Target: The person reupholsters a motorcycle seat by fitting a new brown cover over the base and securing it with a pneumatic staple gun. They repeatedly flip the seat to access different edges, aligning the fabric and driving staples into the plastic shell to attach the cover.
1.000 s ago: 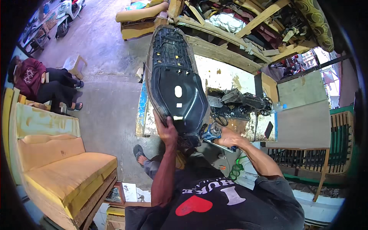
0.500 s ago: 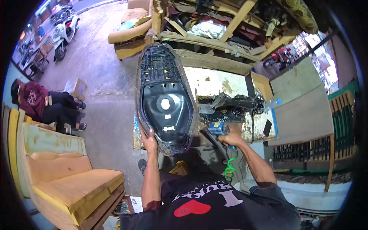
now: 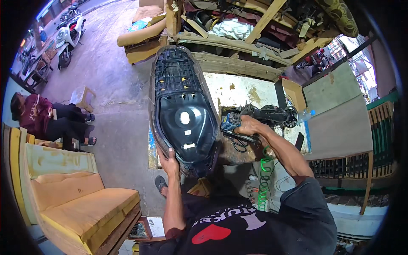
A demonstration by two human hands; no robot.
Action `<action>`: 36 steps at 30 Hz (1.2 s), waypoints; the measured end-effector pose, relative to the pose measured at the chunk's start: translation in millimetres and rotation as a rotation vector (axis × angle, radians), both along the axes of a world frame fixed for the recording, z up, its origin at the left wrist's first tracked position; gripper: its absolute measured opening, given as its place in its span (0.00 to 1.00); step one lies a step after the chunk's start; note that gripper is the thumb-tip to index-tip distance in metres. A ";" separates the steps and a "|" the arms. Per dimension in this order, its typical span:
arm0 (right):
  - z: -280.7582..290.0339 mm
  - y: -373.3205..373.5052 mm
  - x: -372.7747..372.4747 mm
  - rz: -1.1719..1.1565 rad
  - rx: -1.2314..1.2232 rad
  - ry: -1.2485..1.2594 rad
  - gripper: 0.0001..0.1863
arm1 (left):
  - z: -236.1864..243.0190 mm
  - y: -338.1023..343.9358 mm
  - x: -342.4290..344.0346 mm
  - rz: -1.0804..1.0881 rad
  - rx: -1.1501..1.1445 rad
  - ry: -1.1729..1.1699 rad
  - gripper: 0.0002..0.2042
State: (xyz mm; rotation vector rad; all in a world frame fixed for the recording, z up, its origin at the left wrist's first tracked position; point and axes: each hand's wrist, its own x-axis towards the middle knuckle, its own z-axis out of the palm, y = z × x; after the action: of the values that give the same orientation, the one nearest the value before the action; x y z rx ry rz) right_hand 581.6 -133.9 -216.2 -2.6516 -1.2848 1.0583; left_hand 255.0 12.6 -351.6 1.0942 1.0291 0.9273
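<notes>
A black motorcycle seat point(image 3: 172, 127) lies upside down, its plastic base facing up and a clear sheet around its rim. My left hand point(image 3: 170, 165) grips the seat's near left edge, thumb on top and the other fingers mostly hidden beneath. With my right hand point(image 3: 250, 125) I hold a blue air staple gun point(image 3: 230, 121), its nose close to the seat's right edge; whether they touch I cannot tell. A green coiled hose point(image 3: 262, 187) hangs below my right forearm. Beside the gun lie black-handled scissors point(image 3: 240, 146) on the worn worktable point(image 3: 250, 91).
A black sewing machine point(image 3: 272, 114) sits behind my right hand, near a clear bottle point(image 3: 304, 115) and a dark phone point(image 3: 299, 141). Wooden shelves point(image 3: 229, 44) stand beyond the table. An orange padded bench point(image 3: 89, 208) is at left, where a person point(image 3: 38, 114) sits.
My right hand has brought the staple gun up and left, from the table's near edge to the seat's right side. The hose now hangs stretched lower. My left hand keeps its grip on the seat.
</notes>
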 end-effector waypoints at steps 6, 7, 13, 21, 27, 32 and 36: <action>-107.6 6.1 63.2 0.298 -0.174 -0.068 0.16 | 18.1 -12.7 10.5 -0.028 -0.079 -0.105 0.34; -96.2 20.3 49.8 0.244 -0.216 -0.035 0.16 | 22.8 -14.8 9.2 0.025 -0.134 -0.091 0.34; 10.5 29.2 4.1 0.029 -0.341 0.075 0.23 | 21.4 -7.9 16.2 0.088 0.082 0.179 0.33; 5.1 -0.8 -40.7 0.040 -0.251 -0.073 0.36 | 22.3 -18.4 23.2 0.156 0.304 0.130 0.33; -54.5 -8.8 -11.1 0.178 -0.144 -0.116 0.19 | 15.8 -20.3 23.2 0.132 0.199 0.169 0.35; -33.2 8.7 -27.2 0.258 -0.234 -0.192 0.13 | 5.0 -15.3 22.5 0.156 0.179 0.165 0.36; 0.7 1.9 -53.6 0.133 -0.166 -0.188 0.19 | 10.3 -15.6 20.8 0.138 0.151 0.157 0.36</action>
State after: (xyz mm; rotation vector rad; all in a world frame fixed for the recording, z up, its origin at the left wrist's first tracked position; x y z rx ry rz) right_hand 528.0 -132.1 -215.5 -2.8842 -1.4871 0.9908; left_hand 275.8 -3.0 -341.3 1.2490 1.1899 1.0562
